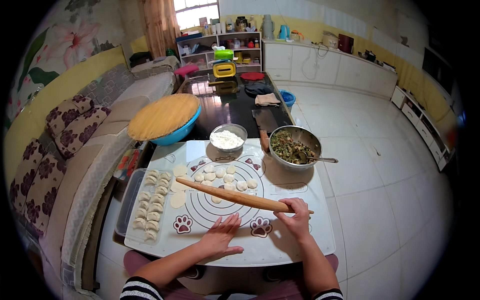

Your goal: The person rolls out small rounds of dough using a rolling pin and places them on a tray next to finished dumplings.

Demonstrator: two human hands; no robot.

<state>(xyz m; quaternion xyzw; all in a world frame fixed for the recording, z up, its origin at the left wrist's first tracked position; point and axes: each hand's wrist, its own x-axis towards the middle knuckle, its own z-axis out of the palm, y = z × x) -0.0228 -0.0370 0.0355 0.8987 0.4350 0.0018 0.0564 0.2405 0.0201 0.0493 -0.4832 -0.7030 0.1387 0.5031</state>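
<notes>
the right hand's [295,218] fingers are clamped round the rolling pin [235,197] near its right end, thumb underneath; the left hand's [220,239] fingers are stretched nearly together, thumb apart, palm down on the mat [310,245] at the lower middle of the frame, holding nothing. the pin slants across the centre, its far tip reaching up and left towards the flat dough rounds [178,201]. held at one end only, it could tip or swing, i judge: a loosened grip might drop that tip onto the rounds and crease them, or bump the small dough pieces [241,185] just above it. whether the pin touches any dough beneath it, i cannot tell. a careless sweep to the upper right could catch the spoon [326,160], whose handle juts past the rim of the filling bowl [282,159], and spill some. further out, the left wrist lies low, its forearm slanting in from the lower left; the right wrist is higher, its forearm climbing from the lower right. both striped sleeves [141,290] stop at the lower edge
</notes>
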